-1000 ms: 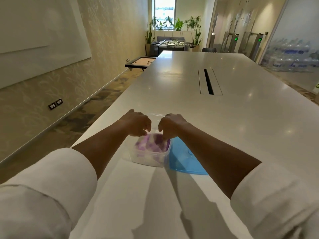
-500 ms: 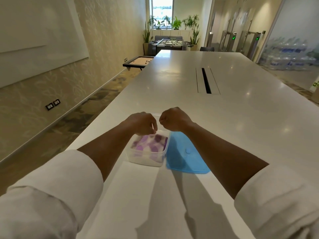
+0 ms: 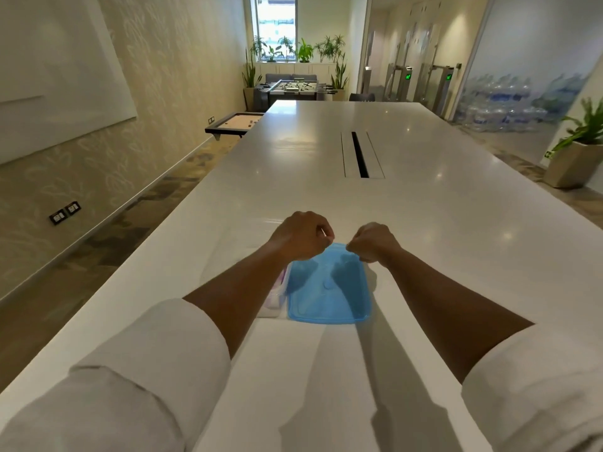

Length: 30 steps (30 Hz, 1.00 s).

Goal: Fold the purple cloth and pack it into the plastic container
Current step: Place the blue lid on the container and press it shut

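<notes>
The clear plastic container (image 3: pixel 273 303) sits on the white table (image 3: pixel 424 223). My left forearm hides most of it, leaving only a sliver of its right side, with a bit of the purple cloth (image 3: pixel 283 279) showing inside. The blue lid (image 3: pixel 329 291) lies just right of the container. My left hand (image 3: pixel 301 236) and my right hand (image 3: pixel 373 241) are both over the lid's far edge. Their fingers are curled and pinched at its far corners, and their shadows fall on the lid.
A black cable slot (image 3: pixel 359 154) runs along the table's middle, farther away. The table's left edge runs close beside the container, with carpeted floor beyond it. A potted plant (image 3: pixel 577 151) stands off the table at the right.
Both hands have left the container's opening and moved right to the blue lid's far edge. The view has shifted, so my left forearm now covers the container.
</notes>
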Available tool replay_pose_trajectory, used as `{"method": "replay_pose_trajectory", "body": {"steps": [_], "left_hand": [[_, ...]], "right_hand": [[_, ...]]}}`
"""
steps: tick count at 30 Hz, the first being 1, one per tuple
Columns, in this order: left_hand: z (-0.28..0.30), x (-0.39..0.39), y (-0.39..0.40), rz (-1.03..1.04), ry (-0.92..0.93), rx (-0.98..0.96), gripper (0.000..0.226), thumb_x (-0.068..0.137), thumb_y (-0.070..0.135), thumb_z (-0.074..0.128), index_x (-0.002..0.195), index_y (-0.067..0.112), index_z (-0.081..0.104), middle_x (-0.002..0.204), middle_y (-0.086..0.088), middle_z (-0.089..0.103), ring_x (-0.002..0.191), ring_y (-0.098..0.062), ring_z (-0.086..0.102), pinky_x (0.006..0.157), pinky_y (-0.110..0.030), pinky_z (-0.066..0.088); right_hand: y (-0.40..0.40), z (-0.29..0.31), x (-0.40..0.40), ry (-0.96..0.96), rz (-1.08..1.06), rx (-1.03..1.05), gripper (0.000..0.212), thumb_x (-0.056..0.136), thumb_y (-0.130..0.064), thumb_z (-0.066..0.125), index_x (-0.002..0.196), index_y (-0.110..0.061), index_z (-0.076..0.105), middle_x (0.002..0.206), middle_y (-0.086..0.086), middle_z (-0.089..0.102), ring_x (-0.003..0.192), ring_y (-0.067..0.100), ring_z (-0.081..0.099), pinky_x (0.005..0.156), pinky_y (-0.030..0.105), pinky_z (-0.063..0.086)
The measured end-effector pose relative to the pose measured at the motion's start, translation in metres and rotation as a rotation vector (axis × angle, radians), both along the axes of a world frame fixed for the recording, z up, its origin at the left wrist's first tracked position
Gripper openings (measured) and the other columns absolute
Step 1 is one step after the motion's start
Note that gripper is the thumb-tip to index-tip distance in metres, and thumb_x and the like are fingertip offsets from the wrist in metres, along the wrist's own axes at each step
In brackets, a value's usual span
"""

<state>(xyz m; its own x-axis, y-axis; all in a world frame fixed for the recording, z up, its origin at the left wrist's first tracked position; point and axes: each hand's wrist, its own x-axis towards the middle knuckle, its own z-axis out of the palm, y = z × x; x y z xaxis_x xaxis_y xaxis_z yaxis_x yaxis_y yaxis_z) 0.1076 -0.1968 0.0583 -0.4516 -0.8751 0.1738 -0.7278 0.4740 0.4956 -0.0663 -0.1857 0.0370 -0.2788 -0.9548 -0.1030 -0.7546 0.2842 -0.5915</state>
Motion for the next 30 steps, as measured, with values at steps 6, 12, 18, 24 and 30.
{"method": "replay_pose_trajectory", "body": {"steps": [6,12,18,24,30], "left_hand": [[-0.030,-0.031,0.008,-0.008,-0.100,0.194,0.013,0.081,0.037,0.065,0.087,0.029,0.073,0.094,0.007,0.073,0.084,-0.013,0.067,0.075,-0.027,0.054],[-0.056,-0.044,0.015,0.044,-0.143,0.339,0.020,0.087,0.034,0.061,0.095,0.021,0.075,0.094,-0.001,0.072,0.089,-0.019,0.066,0.077,-0.028,0.049],[-0.055,-0.050,0.024,0.146,-0.098,0.394,0.023,0.089,0.023,0.047,0.082,0.015,0.068,0.078,-0.007,0.061,0.075,-0.022,0.056,0.071,-0.033,0.047],[-0.051,-0.059,0.023,0.220,0.127,0.563,0.046,0.096,0.039,0.050,0.102,-0.003,0.068,0.098,-0.017,0.070,0.087,-0.031,0.068,0.091,-0.042,0.056],[-0.028,-0.063,0.021,0.322,0.531,0.687,0.042,0.093,0.046,0.056,0.103,0.006,0.065,0.086,-0.008,0.064,0.057,-0.013,0.055,0.058,-0.023,0.052]], "right_hand": [[0.018,-0.018,-0.017,-0.045,-0.068,0.097,0.016,0.074,-0.013,0.069,0.086,-0.004,0.064,0.088,0.010,0.068,0.067,0.024,0.072,0.066,0.034,0.062],[0.026,-0.030,-0.019,-0.120,-0.106,0.166,0.021,0.073,-0.008,0.076,0.066,-0.005,0.056,0.070,0.012,0.062,0.053,0.025,0.066,0.060,0.034,0.062],[0.033,-0.037,-0.012,-0.189,-0.115,0.134,0.016,0.073,0.008,0.053,0.062,-0.004,0.050,0.068,0.015,0.055,0.060,0.030,0.062,0.061,0.037,0.061],[0.035,-0.024,-0.016,-0.442,-0.162,0.155,0.021,0.067,0.006,0.054,0.055,-0.009,0.046,0.056,0.006,0.045,0.048,0.018,0.045,0.045,0.022,0.039],[0.032,-0.002,-0.023,-0.823,-0.156,0.117,0.008,0.072,-0.001,0.058,0.069,-0.007,0.062,0.070,0.009,0.058,0.064,0.021,0.055,0.054,0.024,0.049]]}}
